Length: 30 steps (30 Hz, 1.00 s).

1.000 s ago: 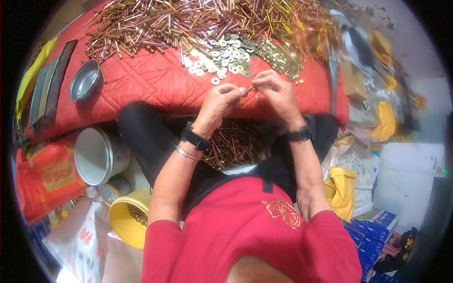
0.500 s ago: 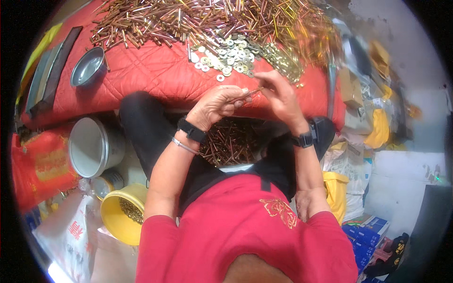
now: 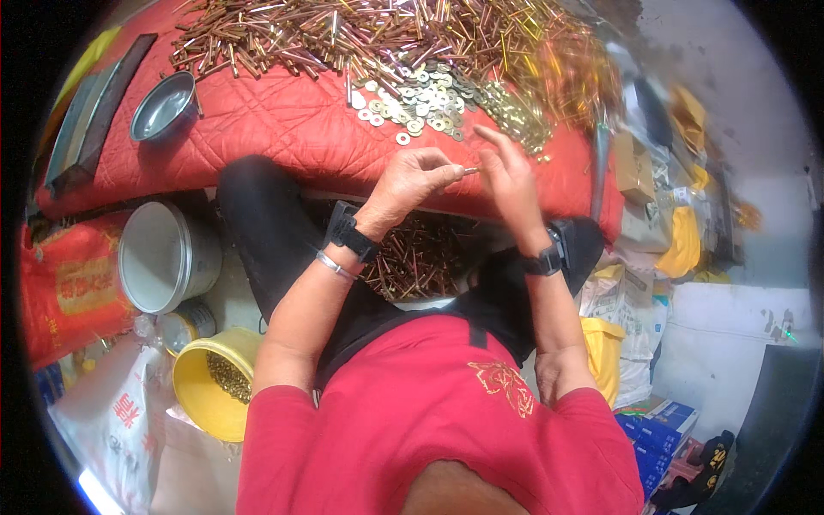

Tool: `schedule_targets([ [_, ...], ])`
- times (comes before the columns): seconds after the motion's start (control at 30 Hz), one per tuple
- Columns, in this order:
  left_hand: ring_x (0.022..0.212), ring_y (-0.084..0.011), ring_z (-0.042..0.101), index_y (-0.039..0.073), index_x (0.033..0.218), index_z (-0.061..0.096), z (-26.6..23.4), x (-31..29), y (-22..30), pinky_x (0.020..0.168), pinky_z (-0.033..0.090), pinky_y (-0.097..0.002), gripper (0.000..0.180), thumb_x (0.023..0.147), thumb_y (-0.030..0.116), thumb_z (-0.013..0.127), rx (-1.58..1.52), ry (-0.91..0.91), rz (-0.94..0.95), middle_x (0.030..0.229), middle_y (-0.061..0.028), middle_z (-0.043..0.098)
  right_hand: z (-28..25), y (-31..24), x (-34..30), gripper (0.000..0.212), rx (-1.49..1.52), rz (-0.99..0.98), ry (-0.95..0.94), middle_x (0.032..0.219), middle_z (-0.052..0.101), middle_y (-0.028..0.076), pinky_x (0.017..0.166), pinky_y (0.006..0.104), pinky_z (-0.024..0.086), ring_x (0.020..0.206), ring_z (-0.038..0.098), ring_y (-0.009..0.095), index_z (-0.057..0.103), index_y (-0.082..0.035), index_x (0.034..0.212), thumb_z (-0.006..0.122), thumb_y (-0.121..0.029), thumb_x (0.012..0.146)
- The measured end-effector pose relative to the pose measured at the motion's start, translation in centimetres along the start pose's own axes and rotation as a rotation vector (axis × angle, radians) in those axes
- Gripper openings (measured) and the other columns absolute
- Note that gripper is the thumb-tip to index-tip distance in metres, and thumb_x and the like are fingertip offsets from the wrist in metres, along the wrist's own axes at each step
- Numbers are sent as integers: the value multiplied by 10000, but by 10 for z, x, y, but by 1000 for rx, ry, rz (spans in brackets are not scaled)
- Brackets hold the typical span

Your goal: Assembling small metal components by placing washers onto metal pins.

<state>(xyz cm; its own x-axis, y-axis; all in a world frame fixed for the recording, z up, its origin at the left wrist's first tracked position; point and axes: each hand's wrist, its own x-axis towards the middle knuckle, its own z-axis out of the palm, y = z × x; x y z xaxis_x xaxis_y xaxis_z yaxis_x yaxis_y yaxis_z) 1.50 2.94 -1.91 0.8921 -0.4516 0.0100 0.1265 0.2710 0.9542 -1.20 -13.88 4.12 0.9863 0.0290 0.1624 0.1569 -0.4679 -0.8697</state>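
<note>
Near the front edge of the red quilted surface, my left hand (image 3: 414,184) is closed with thumb and fingers round a thin metal bolt (image 3: 470,171). Only the bolt's short end sticks out past the thumb, pointing right. Beside that end is my right hand (image 3: 512,178), its fingers stretched and apart, slightly blurred; whether they touch the bolt I cannot tell. Just beyond both hands lies a pile of flat washers (image 3: 422,105), with small gold-coloured metal pieces (image 3: 519,116) to its right. A big heap of copper-coloured bolts (image 3: 369,39) spreads behind them.
More bolts fill a container (image 3: 416,262) between my legs. A metal bowl (image 3: 163,110) sits on the red quilt (image 3: 257,120) at left. Below stand a pale bucket (image 3: 154,257) and a yellow bucket (image 3: 193,386) holding small brass-coloured parts. Boxes (image 3: 633,167) and bags line the right side.
My left hand has turned and drawn round the bolt, so less of it shows. The right hand's fingers have shifted slightly and stretched out. The whole view has moved a little.
</note>
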Motion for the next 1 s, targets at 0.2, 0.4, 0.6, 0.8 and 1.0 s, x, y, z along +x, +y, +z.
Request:
schedule_targets([
  [0.2,592,-28,474,72,830,668,-5,2,-2,520,338,-186,186,860,255,679,-78,15,-56,679,39,584,2,13,8,361,-179,-353,29,863,599,93,710,277,469,719,540,153,489,-63,1285,529,-118,930],
  [0.4,570,-27,465,80,818,666,-1,0,-6,498,317,-180,195,857,270,680,-60,17,-79,670,42,574,5,18,12,370,-129,-243,6,845,579,124,716,295,467,742,564,169,499,-65,1279,538,-69,911],
  [0.6,561,-27,456,80,823,668,-2,-1,1,486,311,-179,192,859,269,676,-17,14,-167,660,44,564,4,22,8,337,-122,-215,-46,814,578,125,683,307,463,715,568,182,511,-56,1260,524,-110,928],
  [0.8,562,-24,459,88,818,667,-10,2,-4,488,313,-175,210,850,295,684,-96,23,-125,671,46,568,13,23,13,296,-170,-340,61,826,618,126,630,315,469,676,589,188,560,-49,1191,567,-92,898],
  [1.0,559,-27,465,85,834,663,-6,0,-4,485,324,-175,192,857,275,667,-103,47,-176,682,45,577,10,20,13,325,-279,-480,59,824,614,136,637,315,471,678,592,203,542,-53,1216,562,-76,892],
])
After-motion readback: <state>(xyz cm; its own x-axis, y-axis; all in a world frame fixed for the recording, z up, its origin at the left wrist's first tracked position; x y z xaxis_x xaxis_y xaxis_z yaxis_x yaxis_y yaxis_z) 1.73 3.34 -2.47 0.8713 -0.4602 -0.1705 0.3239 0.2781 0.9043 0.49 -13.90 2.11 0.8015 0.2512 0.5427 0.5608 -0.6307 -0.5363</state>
